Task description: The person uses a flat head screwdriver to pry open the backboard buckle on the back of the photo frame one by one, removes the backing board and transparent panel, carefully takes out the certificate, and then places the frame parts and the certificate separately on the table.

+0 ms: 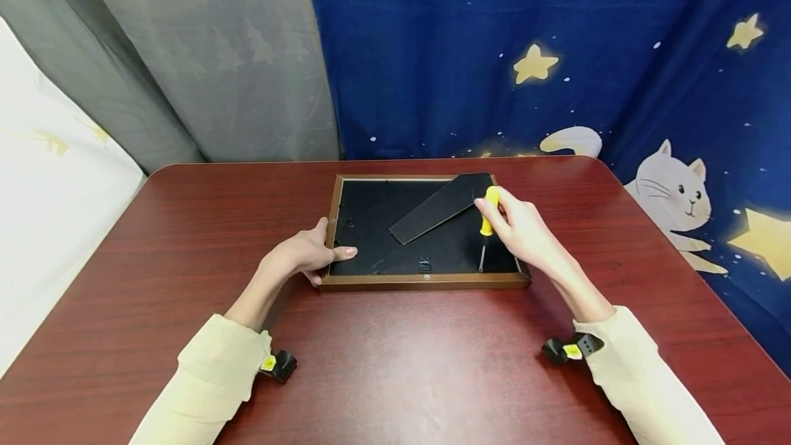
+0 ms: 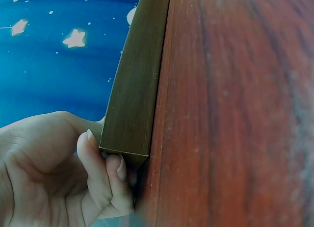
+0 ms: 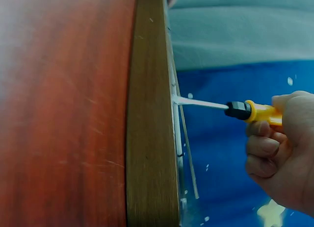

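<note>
A brown picture frame (image 1: 425, 281) lies face down in the middle of the head view, on a dark red table (image 1: 395, 362). Its black back board (image 1: 371, 225) faces up, with the black stand flap (image 1: 441, 206) lying slanted across it. The right hand (image 1: 522, 229) is curled around a yellow-handled screwdriver (image 1: 488, 218). The tool stands almost straight up, and its thin metal tip points down at the board, just inside the frame's lower right corner. In the right wrist view the tip meets the back right at the frame's edge. The left hand (image 1: 309, 253) grips the frame's lower left corner, thumb lying flat on the board. The right hand is the one nearest the spot.
</note>
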Motion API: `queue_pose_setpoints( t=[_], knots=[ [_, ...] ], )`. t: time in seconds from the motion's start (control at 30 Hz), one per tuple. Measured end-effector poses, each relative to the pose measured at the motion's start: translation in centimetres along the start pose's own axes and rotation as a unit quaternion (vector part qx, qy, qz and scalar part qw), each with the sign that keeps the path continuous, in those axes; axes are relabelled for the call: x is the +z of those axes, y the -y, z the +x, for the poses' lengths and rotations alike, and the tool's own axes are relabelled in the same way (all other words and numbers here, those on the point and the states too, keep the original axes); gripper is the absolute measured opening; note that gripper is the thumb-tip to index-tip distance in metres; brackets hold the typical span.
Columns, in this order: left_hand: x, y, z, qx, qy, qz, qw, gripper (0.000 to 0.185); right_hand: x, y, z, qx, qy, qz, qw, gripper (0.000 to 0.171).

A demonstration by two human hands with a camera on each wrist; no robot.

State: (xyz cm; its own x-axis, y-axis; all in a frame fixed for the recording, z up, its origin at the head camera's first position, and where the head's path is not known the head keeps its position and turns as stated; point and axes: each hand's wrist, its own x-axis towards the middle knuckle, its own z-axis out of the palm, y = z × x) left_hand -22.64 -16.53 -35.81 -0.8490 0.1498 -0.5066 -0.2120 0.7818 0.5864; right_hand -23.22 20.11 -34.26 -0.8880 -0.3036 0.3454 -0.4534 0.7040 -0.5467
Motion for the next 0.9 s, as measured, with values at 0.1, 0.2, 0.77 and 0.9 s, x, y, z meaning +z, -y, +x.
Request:
queue_pose_setpoints(
  t=[0.1,0.2,0.77,0.9],
  knots=[
    [0.0,0.1,-0.1,0.000,0.002,-0.005,1.0000,0.105,0.2,-0.8,1.1,0.028,0.036,0.019,0.999,0.035],
    [0.1,0.1,-0.2,0.000,0.003,-0.008,1.0000,0.105,0.5,-1.5,1.9,0.047,0.073,0.033,0.996,0.038],
    [0.0,-0.1,-0.3,-0.001,0.005,-0.010,0.9999,0.105,0.2,1.3,-1.5,-0.035,-0.020,-0.016,0.999,0.023],
    [0.0,-0.1,-0.2,0.001,0.004,-0.008,1.0000,0.104,0.2,1.5,-2.6,-0.057,-0.053,-0.024,0.997,0.020]
  ],
)
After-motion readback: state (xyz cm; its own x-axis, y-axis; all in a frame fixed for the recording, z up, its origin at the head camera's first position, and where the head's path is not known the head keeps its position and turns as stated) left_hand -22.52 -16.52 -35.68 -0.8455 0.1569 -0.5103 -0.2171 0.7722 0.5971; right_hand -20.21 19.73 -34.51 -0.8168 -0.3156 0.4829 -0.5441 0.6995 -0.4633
